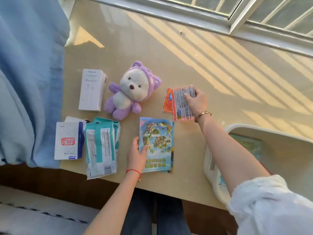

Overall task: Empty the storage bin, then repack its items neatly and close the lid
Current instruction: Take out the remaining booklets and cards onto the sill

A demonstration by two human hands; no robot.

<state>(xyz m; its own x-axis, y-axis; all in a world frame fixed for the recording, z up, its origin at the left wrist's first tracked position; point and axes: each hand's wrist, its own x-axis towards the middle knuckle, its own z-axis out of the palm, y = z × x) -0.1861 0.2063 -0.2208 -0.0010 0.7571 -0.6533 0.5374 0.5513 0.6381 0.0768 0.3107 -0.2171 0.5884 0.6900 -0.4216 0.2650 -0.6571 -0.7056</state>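
A white storage bin [210, 168] stands at the table's right edge, partly behind my right arm, with a green booklet [249, 145] visible through its translucent cover. My right hand [197, 100] grips a red-edged snack packet [181, 102] that lies over an orange packet [167, 101]. My left hand [138, 154] holds the left edge of a colourful map booklet [156, 143] with the thumb on top. A purple plush bear [131, 90], a white box [91, 90], teal wipe packs [100, 146] and a white pouch [67, 141] lie spread to the left.
A blue curtain [28, 78] hangs along the table's left side. A window frame [237, 19] runs behind the beige table [169, 48]. My dark trousers [155, 212] show below the near edge.
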